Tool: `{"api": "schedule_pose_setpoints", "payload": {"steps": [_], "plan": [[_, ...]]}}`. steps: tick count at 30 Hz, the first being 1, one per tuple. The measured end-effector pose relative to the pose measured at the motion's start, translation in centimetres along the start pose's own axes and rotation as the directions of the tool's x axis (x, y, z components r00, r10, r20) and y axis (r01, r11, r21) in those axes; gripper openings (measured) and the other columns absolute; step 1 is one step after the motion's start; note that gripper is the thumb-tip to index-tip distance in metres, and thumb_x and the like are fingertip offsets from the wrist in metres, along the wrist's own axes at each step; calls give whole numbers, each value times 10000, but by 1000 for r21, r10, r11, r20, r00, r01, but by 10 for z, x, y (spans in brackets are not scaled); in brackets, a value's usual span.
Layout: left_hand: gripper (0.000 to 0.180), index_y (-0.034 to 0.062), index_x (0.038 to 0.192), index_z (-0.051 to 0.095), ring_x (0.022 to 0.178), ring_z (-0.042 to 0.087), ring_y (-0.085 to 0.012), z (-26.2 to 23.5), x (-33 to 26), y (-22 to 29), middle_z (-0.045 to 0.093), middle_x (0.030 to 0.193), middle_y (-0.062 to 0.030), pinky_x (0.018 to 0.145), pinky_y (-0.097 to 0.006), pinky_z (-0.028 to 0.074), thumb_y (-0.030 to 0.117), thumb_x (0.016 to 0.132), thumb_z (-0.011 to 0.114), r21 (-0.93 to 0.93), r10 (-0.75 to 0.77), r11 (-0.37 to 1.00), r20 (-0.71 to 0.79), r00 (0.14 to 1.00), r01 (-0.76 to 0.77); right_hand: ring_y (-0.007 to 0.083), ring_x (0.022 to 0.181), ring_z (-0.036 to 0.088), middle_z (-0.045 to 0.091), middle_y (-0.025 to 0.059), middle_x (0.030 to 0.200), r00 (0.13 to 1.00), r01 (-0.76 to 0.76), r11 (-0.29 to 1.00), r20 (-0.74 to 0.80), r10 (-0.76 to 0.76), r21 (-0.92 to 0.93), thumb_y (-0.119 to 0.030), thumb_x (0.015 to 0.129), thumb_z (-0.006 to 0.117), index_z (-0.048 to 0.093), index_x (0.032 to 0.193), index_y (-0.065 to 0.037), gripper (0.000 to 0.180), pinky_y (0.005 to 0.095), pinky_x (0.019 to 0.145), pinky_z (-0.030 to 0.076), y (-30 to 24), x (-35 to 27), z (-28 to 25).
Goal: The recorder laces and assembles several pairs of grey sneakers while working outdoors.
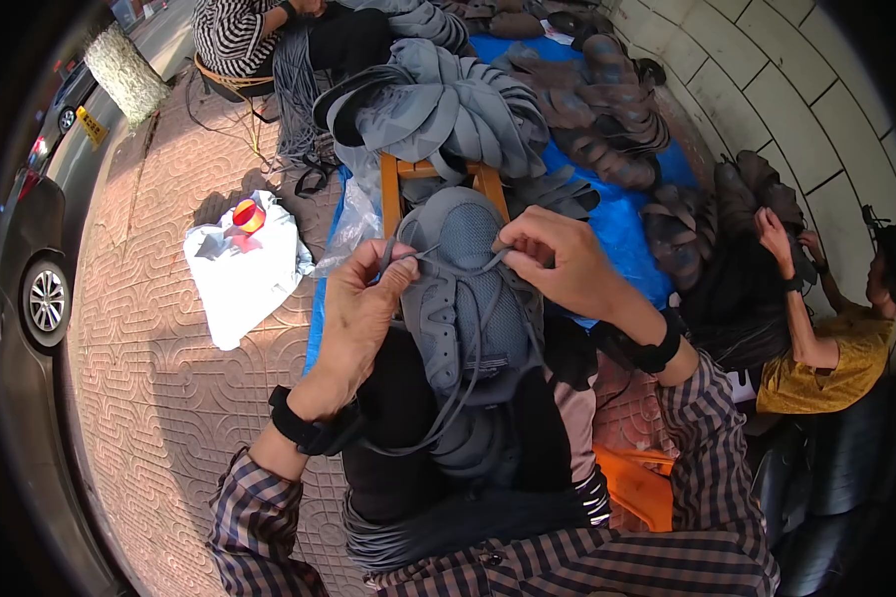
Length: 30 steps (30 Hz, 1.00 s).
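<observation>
A grey shoe upper (484, 244) with a blue-grey mesh tongue lies over my knees, its toe end pointing away from me. Threaded through its far eyelets is a grey shoelace (476, 348), which loops down across the upper toward my lap. My left hand (360, 303) pinches one part of the lace between thumb and fingers at the upper's left side. On the right side, my right hand (558, 257) pinches another part, and the lace runs between both hands. More grey laces (468, 509) lie bundled across my lap.
A wooden stool (391, 194) ahead bears a heap of grey uppers (438, 109). Brown uppers (607, 109) lie on a blue sheet (622, 234). A white bag (244, 274) with a red tape roll (248, 216) is left. Co-workers sit ahead and right (826, 368); a car (35, 328) stands far left.
</observation>
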<state>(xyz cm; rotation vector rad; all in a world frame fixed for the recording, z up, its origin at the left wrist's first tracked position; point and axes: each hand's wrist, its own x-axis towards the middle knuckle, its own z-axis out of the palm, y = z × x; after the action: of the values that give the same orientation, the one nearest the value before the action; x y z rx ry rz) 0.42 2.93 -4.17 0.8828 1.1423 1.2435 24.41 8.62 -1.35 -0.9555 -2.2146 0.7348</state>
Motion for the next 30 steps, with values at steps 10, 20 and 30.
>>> {"api": "schedule_pose_setpoints", "payload": {"steps": [10, 20, 30], "plan": [[178, 55, 1022, 671, 528, 370, -16, -17, -23, 25, 562, 727, 56, 485, -174, 289, 192, 978, 567, 261, -180, 946, -71, 981, 192, 129, 642, 614, 625, 57, 728, 992, -114, 952, 87, 93, 283, -34, 793, 716, 636, 930, 4, 163, 255, 594, 472, 5, -3, 1], [186, -90, 993, 616, 486, 371, -50, -121, -246, 3, 506, 650, -5, 441, -199, 284, 51, 912, 526, -248, -647, 690, 210, 733, 680, 56, 663, 544, 589, 5, 758, 968, -208, 932, 200, 153, 296, -93, 820, 720, 600, 940, -16, 186, 222, 599, 442, 15, -3, -7], [267, -52, 933, 655, 517, 356, -44, -160, -377, -133, 436, 609, 51, 493, -205, 282, 215, 936, 663, -253, -486, 851, -50, 873, 459, 161, 739, 584, 571, 70, 852, 932, -102, 995, 349, 96, 0, -126, 700, 801, 620, 931, -24, 311, 300, 689, 478, -17, -1, 3]]}}
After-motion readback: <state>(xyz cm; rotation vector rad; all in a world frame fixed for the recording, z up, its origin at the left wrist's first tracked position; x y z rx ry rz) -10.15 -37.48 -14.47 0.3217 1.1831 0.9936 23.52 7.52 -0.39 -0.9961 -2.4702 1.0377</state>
